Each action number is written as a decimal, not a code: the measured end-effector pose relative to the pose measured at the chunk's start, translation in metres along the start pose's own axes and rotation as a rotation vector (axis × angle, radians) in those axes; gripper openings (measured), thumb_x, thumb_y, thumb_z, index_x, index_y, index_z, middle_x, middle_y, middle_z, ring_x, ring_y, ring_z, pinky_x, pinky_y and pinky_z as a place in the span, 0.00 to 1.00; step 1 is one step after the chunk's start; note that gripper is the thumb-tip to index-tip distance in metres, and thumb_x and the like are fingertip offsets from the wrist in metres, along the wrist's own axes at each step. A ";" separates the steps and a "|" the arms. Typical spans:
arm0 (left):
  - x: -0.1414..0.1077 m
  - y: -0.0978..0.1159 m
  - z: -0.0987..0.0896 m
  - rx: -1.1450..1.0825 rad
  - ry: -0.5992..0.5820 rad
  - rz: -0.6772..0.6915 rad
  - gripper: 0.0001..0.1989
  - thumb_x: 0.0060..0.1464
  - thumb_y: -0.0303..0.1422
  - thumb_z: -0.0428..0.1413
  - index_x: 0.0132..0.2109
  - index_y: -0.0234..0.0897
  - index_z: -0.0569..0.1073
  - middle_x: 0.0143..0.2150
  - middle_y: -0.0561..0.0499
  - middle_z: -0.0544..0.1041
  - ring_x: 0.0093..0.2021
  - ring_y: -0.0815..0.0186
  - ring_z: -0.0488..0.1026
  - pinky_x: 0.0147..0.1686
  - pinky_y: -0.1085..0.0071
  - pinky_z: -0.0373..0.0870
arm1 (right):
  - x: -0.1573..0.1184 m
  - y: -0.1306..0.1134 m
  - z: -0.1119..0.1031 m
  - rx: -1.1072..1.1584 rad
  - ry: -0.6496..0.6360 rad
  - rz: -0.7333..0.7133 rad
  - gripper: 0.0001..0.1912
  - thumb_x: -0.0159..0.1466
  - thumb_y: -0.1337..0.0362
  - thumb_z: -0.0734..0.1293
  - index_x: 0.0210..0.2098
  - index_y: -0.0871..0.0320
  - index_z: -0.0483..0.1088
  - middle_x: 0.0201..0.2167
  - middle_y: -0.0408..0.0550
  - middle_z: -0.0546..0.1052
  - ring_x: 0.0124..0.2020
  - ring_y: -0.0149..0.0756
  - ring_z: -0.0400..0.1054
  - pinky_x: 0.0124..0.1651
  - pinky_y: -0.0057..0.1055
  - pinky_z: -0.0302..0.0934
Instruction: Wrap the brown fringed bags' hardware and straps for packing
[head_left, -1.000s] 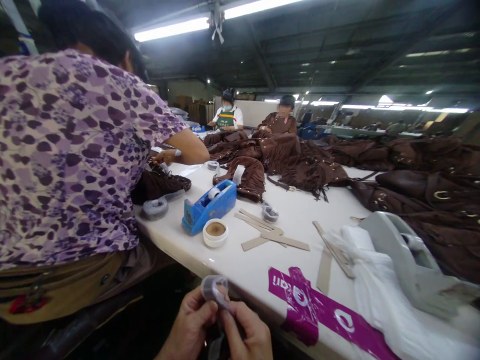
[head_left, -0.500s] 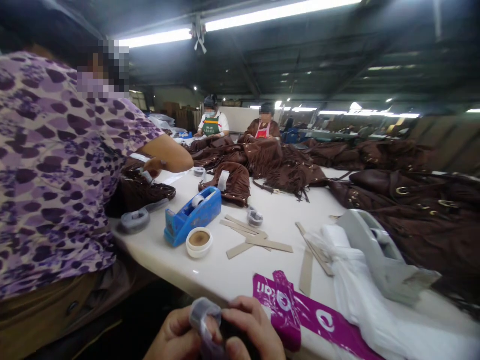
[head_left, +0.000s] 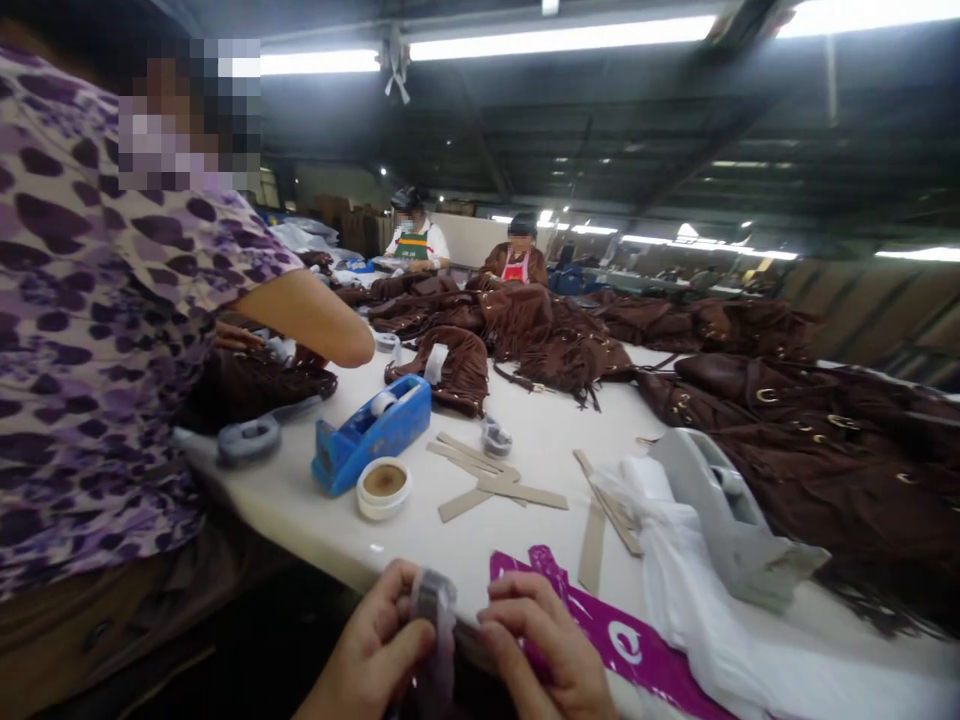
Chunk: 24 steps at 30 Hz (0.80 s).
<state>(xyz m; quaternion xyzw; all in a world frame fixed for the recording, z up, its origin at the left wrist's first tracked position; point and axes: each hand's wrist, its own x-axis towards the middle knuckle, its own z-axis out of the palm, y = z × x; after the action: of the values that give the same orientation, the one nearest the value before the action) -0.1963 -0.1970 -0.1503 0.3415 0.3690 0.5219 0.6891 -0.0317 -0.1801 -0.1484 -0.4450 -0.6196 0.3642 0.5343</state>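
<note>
Translucent roll (head_left: 433, 603) is up off the tabletop (head_left: 311, 535), wearer's side of the blue dispenser (head_left: 373, 437); L hand (head_left: 379, 640) grip closed round it, thumb one side, fingers other. R hand (head_left: 551, 640), a bit further R of blue dispenser, has fingers bent in narrow nr a blurry strip; can't tell if that grip has hold of it

Risk (my guess): roll cd slip & drop past near edge b/c it's held there w/ dark space below; a hard tug w/ slack L thumb wd do it. Band cd twist or cling to itself too. R fingers might snag purple plastic (head_left: 634, 640), nearer & R of blue dispenser

Edges/room: near edge slants from L of blue dispenser twd the hands. Best room prob just nearer than white tub (head_left: 384, 512), which sits by blue dispenser's near side. Tighter to its R: card strips (head_left: 529, 492), white plastic (head_left: 682, 560), grey dispenser (head_left: 694, 480). Co-worker's arm (head_left: 319, 318) limits reach beyond it
</note>
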 end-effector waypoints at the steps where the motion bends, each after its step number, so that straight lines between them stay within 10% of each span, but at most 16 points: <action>1: 0.000 -0.001 -0.001 0.044 0.000 0.012 0.17 0.50 0.42 0.64 0.40 0.39 0.68 0.26 0.57 0.70 0.24 0.73 0.65 0.25 0.78 0.57 | 0.002 0.001 -0.003 -0.026 -0.041 -0.014 0.08 0.59 0.58 0.70 0.27 0.51 0.80 0.31 0.49 0.77 0.33 0.39 0.72 0.37 0.28 0.66; 5: -0.005 0.000 -0.003 0.297 -0.020 0.081 0.16 0.55 0.43 0.58 0.43 0.40 0.65 0.32 0.54 0.75 0.31 0.68 0.69 0.31 0.75 0.62 | -0.002 0.003 0.001 -0.004 -0.189 0.083 0.08 0.59 0.56 0.70 0.31 0.52 0.81 0.25 0.45 0.75 0.28 0.35 0.69 0.31 0.26 0.62; 12: -0.002 0.011 0.006 0.809 -0.046 0.215 0.16 0.56 0.30 0.53 0.52 0.41 0.64 0.41 0.50 0.79 0.42 0.61 0.74 0.42 0.71 0.64 | -0.008 0.010 0.017 0.329 -0.089 0.405 0.15 0.56 0.51 0.72 0.27 0.58 0.75 0.23 0.40 0.69 0.26 0.31 0.62 0.29 0.24 0.58; 24: 0.009 -0.006 0.011 0.807 0.034 0.267 0.11 0.50 0.24 0.53 0.40 0.36 0.76 0.35 0.50 0.76 0.35 0.64 0.72 0.36 0.73 0.63 | -0.017 0.057 0.015 0.473 0.118 0.519 0.19 0.53 0.48 0.74 0.28 0.57 0.71 0.15 0.35 0.62 0.17 0.25 0.53 0.19 0.21 0.50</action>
<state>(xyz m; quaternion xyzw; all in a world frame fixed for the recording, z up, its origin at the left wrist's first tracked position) -0.1826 -0.1908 -0.1514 0.6199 0.5076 0.4258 0.4204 -0.0372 -0.1762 -0.2089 -0.4720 -0.3524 0.5948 0.5471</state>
